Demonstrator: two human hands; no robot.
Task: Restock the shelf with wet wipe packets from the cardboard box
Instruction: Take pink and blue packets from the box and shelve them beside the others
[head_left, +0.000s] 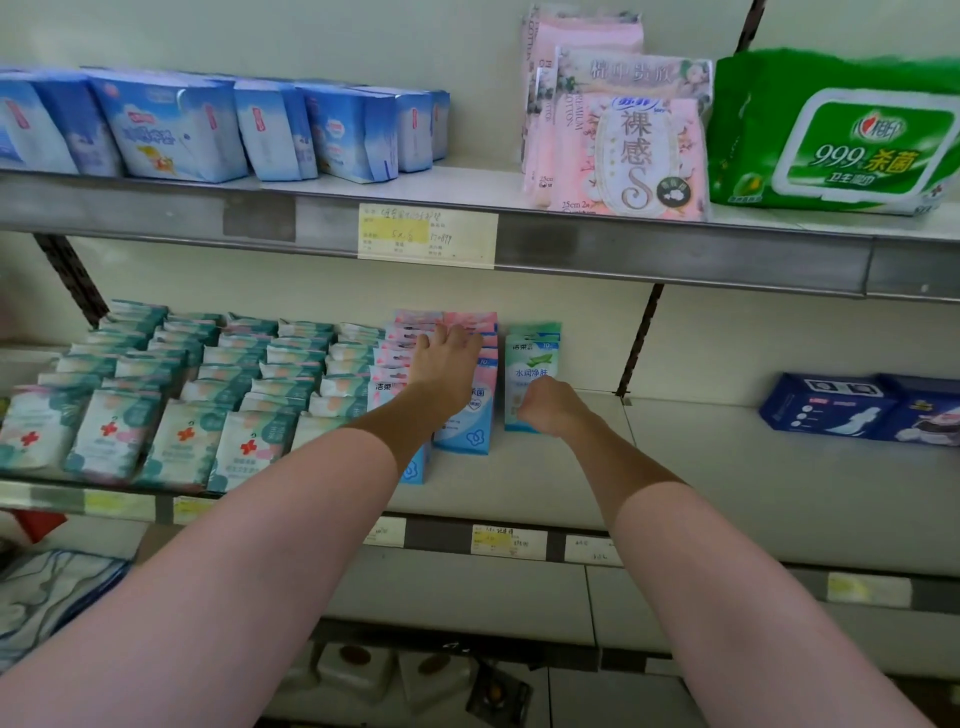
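On the middle shelf (685, 467), pink-and-blue wet wipe packets (467, 426) stand in two rows running front to back. My left hand (447, 364) rests flat on top of these rows, fingers stretched toward the back wall. Right beside them stands a short row of green-and-white wet wipe packets (532, 358). My right hand (550, 410) grips the front green packet at its lower right side, fingers curled round it. The cardboard box is out of view.
Teal-and-white packets with red crosses (171, 395) fill the shelf's left half. Dark blue packs (862, 410) lie at the far right. The upper shelf carries blue packs (208, 130), pink packs (618, 130) and a big green wipes pack (841, 135). Bare shelf lies between the green packets and the blue packs.
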